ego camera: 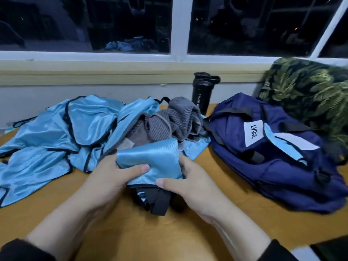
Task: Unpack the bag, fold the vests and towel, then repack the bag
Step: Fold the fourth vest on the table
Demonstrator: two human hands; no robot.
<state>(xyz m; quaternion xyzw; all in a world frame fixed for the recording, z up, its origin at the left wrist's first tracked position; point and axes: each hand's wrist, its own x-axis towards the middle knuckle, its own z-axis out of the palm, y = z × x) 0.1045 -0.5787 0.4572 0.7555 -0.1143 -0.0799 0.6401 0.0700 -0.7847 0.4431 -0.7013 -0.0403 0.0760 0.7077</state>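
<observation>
Both hands, left hand (114, 174) and right hand (190, 183), pinch a half-folded blue vest (150, 157) above the worktop (169, 232). Press each crease flat and align edges before stacking; the towel (175, 117) and navy bag (273, 147) wait beyond.

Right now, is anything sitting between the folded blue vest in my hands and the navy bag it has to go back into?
Nothing visible does. The folded light-blue satin vest, held by the left hand and right hand, has only bare wooden table between it and the navy fabric duffel bag to the right.
</observation>
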